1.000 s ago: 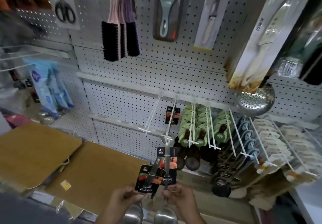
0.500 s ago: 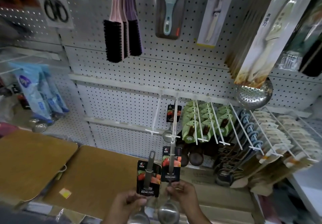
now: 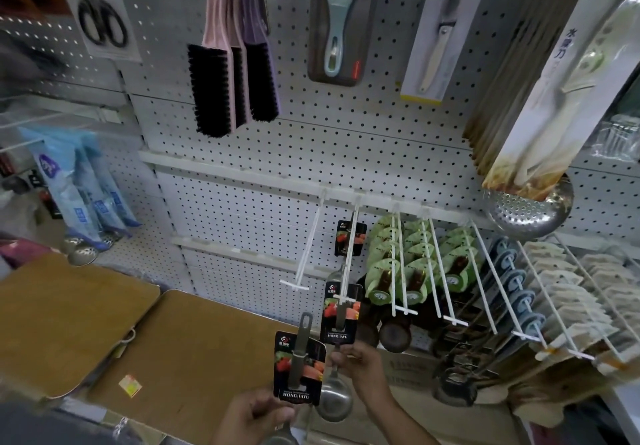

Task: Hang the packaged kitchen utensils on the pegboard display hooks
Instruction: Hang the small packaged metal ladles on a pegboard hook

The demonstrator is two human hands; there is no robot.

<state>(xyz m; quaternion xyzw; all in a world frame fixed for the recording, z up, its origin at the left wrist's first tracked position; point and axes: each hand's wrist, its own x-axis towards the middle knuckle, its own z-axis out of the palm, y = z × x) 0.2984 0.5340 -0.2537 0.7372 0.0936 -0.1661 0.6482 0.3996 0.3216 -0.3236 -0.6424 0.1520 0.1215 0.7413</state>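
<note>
Here, a steel ladle on a black printed card (image 3: 340,320) is pinched at its stem by the right hand (image 3: 360,363), and its card top is held at the near tip of a white wire display hook (image 3: 348,264); whether the hanging hole is already threaded cannot be told. A matching carded ladle (image 3: 349,238) hangs far back on the same hook. A second black-carded steel ladle (image 3: 300,365) is gripped at its lower end by the left hand (image 3: 258,415), well below the hook.

If the hole is missed at the crossbar tip, the card could be bent or torn. If the pinch is released early, the ladle would likely be dropped toward the brown tabletop (image 3: 194,358). The dark wooden-handled utensils on green cards (image 3: 384,278), just right, could be knocked.
</note>
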